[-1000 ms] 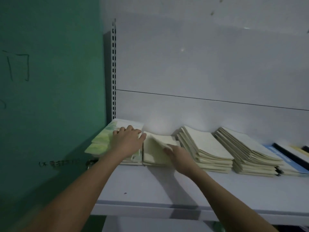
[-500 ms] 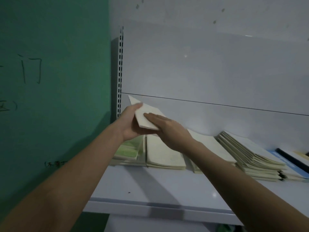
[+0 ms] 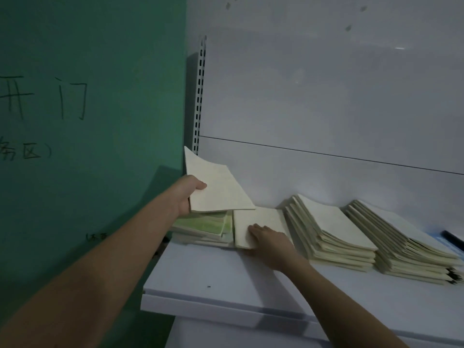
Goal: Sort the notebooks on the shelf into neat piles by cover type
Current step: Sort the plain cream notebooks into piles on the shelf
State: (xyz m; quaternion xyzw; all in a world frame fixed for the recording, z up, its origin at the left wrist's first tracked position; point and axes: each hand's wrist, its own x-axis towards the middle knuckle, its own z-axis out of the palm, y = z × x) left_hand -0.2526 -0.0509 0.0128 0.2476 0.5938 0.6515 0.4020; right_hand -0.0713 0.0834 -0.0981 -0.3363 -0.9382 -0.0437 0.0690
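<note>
A cream notebook (image 3: 217, 188) is being held tilted at the centre left of the frame, gripped along its left edge by the left hand (image 3: 188, 194), with the thumb curled over the cover. It is being kept above the pile of green-covered notebooks (image 3: 204, 227), which is lying at the left end of the white shelf (image 3: 226, 280). The right hand (image 3: 270, 241) is being rested flat, fingers straight, on the low cream pile (image 3: 258, 222) just beside the green one. Two taller cream piles (image 3: 331, 234) (image 3: 401, 247) are being shown side by side towards the right of the frame, with a blue cover (image 3: 449, 244) partly visible at the right edge. A green wall with dark handwriting (image 3: 47, 101) is filling the upper left of the frame.
</note>
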